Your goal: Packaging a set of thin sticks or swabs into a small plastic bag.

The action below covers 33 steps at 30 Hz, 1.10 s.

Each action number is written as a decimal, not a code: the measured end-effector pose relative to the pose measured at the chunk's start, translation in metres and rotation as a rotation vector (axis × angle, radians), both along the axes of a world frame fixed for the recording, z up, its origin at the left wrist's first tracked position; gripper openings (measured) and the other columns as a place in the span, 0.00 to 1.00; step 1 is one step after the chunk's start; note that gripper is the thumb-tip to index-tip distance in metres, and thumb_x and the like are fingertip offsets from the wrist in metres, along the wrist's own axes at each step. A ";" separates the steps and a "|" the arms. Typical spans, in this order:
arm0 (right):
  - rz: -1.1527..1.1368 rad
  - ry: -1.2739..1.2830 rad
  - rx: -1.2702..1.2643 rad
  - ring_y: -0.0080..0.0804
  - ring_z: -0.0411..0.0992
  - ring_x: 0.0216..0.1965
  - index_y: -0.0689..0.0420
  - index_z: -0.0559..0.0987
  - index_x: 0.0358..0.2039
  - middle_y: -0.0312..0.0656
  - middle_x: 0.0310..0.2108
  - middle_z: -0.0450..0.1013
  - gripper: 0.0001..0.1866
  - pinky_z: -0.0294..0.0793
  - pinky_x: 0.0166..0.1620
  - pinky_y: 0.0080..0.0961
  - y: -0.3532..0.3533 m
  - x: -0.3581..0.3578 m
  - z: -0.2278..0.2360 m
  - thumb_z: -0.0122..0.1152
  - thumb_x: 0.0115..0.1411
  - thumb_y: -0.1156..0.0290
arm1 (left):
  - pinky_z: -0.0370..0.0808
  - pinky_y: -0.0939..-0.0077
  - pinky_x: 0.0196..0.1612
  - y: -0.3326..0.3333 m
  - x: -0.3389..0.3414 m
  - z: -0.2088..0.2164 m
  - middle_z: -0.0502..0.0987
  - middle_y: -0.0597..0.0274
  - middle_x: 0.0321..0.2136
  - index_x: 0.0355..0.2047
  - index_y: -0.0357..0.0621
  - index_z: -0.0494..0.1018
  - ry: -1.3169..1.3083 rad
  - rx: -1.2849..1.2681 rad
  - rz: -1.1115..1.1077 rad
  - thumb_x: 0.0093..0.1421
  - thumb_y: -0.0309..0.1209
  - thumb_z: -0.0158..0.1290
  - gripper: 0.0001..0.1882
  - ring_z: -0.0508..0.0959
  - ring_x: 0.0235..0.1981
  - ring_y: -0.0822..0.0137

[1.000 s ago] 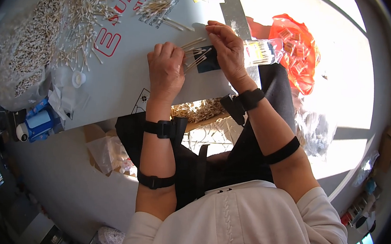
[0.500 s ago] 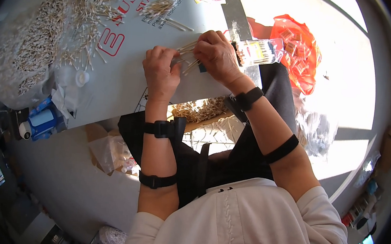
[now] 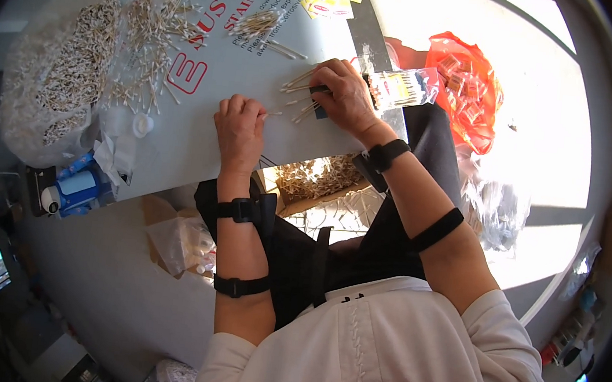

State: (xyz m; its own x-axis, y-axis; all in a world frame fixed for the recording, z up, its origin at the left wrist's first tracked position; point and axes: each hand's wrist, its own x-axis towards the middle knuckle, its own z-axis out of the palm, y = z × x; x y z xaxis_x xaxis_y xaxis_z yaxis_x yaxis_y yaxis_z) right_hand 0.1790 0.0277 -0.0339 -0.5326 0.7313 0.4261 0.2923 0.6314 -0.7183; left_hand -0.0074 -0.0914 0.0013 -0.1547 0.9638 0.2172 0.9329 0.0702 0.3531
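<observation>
Over the table, my left hand (image 3: 240, 132) is closed in a pinch on a single cotton swab (image 3: 274, 113), whose tip sticks out to the right. To its right, my right hand (image 3: 346, 98) is closed around a small bunch of cotton swabs (image 3: 299, 81), with their ends fanning out leftward. A dark flat piece (image 3: 319, 111) shows under the right fingers; I cannot tell whether it is held or lies on the table. Just right of that hand lies a clear packet of cotton swabs (image 3: 404, 88). A small heap of swabs (image 3: 257, 23) lies beyond both hands.
A large clear bag full of swabs (image 3: 74, 69) and a loose pile (image 3: 161, 26) cover the table's left. Yellow cards (image 3: 331, 2) lie at the far edge. A red bag (image 3: 467, 122) with packets is at right. Below the table edge sits a box of swabs (image 3: 318, 176).
My left hand has drawn away from the right hand, leftward and slightly nearer, with one swab between its fingers. The right hand stays nearly in place on its bunch.
</observation>
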 end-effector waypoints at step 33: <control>-0.102 0.348 -0.359 0.39 0.75 0.43 0.64 0.77 0.41 0.47 0.46 0.74 0.09 0.72 0.47 0.26 0.014 -0.007 0.008 0.51 0.61 0.79 | 0.69 0.60 0.43 0.025 -0.024 -0.008 0.71 0.61 0.33 0.27 0.44 0.72 -0.038 0.067 0.119 0.45 0.20 0.61 0.10 0.70 0.40 0.55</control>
State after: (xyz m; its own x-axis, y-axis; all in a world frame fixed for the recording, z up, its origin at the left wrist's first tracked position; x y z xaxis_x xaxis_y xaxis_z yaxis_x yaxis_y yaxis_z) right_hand 0.1721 0.0420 -0.0263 -0.3222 0.9051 0.2776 0.0446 0.3075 -0.9505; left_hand -0.0310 -0.0661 -0.0070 -0.2767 0.9215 0.2724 0.9053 0.1549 0.3956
